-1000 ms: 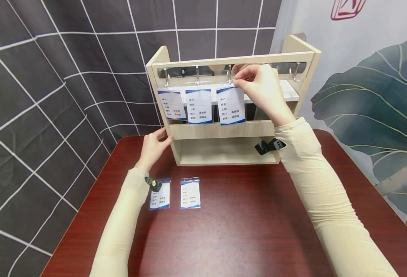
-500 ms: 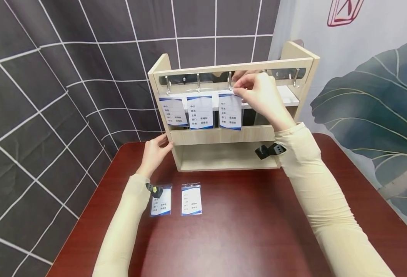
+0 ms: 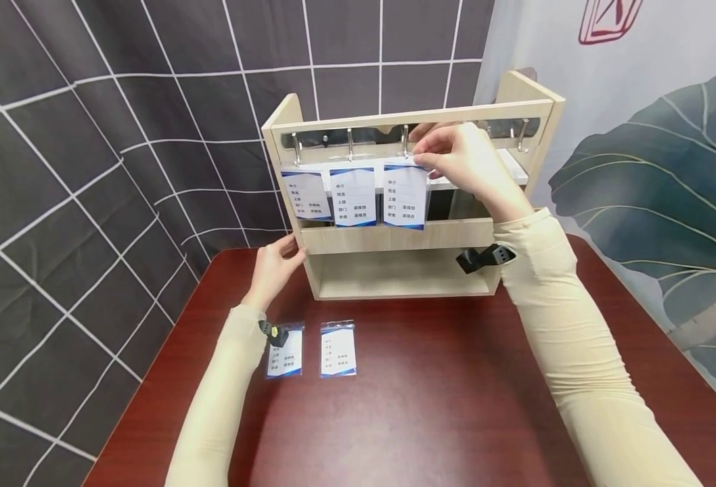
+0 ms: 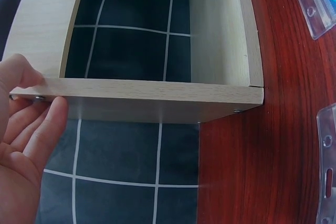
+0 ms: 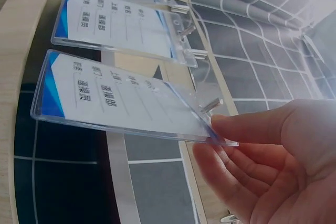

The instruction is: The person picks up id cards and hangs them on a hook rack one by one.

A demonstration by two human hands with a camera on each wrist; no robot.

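My right hand [image 3: 464, 159] pinches the top corner of a clear-sleeved name badge [image 3: 405, 196] between thumb and fingers. In the right wrist view, the tip of a metal hook [image 5: 212, 106] shows at the badge's top edge, right by my thumb. Two more badges hang to its left: a middle badge [image 3: 353, 197] and a left badge [image 3: 306, 196], each below its own hook. With my left hand [image 3: 273, 267] I hold the left side panel [image 4: 157, 92] of the pale wooden shelf, thumb on its front edge and fingers against its outer face.
Two badges lie flat on the red-brown table [image 3: 431, 385]: one badge [image 3: 338, 352] in front of the shelf and another badge [image 3: 286, 355] partly behind my left wrist camera. Farther right on the rail is another hook [image 3: 522, 135]. A dark gridded cloth [image 3: 181, 101] hangs behind.
The head view has shifted slightly. The badge in my right hand has turned a little at the hook, still pinched. My left hand stays on the side panel.
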